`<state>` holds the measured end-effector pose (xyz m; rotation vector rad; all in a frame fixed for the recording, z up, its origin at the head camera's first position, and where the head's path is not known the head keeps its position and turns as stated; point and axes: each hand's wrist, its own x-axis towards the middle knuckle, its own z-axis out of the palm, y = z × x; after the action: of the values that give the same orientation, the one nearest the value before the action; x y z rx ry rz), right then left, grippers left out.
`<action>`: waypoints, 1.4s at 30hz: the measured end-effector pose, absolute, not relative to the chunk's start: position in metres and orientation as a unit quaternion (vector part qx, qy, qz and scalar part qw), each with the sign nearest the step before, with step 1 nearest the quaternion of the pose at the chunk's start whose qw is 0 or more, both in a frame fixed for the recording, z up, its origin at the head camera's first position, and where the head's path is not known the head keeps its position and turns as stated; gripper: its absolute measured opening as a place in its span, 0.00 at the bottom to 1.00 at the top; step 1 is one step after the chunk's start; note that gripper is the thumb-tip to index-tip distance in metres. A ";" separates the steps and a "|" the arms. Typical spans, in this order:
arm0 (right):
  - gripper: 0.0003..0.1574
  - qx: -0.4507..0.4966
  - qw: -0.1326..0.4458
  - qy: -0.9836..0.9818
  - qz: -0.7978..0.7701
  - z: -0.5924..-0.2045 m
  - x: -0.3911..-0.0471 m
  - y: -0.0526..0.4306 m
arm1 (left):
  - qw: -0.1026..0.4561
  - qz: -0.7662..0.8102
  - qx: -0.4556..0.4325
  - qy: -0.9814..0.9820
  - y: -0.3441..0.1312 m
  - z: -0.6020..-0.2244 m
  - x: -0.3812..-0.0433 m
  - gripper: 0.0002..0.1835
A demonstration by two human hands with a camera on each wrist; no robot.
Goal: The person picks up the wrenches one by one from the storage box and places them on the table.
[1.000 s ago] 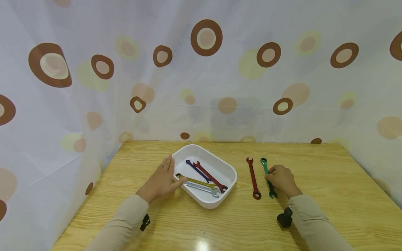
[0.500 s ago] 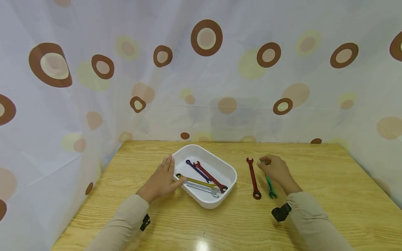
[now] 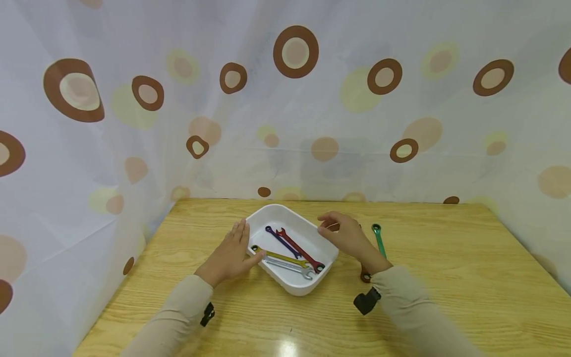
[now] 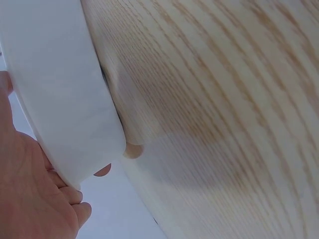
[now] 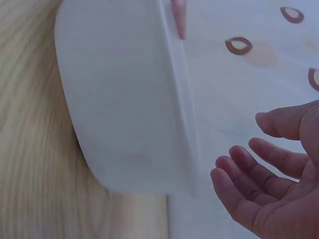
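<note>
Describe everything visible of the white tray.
The white, rectangular, plastic-looking tray has rounded corners and an open top. It sits upright, turned diagonally, on the yellowish wooden table. Inside lie a purple metal wrench, a red metal wrench, a yellow metal wrench and a silver metal wrench. The left hand touches its rim.

Circle-patterned pale backdrop [image 3: 250, 119] behind wooden table [image 3: 446, 263]

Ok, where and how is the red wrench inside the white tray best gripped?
The red wrench is probably best pinched across the middle of its shank, from above, slightly right. It lies inside the white tray, so the walls hinder a low approach. In the head view, the purple wrench and yellow wrench crowd its left side, while bare floor on its right leaves finger room.
</note>
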<state>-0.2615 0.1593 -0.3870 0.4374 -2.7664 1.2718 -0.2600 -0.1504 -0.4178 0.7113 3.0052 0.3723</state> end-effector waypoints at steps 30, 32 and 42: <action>0.16 0.196 0.010 -0.907 0.372 -0.427 -0.274 0.062 | 0.014 0.112 0.229 0.967 -0.151 -0.422 -0.263 0.51; 0.16 0.198 0.015 -0.909 0.366 -0.430 -0.274 0.060 | 0.013 0.112 0.229 0.967 -0.151 -0.423 -0.263 0.51; 0.14 0.186 0.001 -0.921 0.342 -0.434 -0.274 0.054 | 0.016 0.111 0.229 0.967 -0.151 -0.421 -0.262 0.51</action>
<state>-0.2737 0.0541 -0.4341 0.5840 -2.8921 1.0738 -0.2623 -0.1509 -0.4211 0.7117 3.0082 0.3450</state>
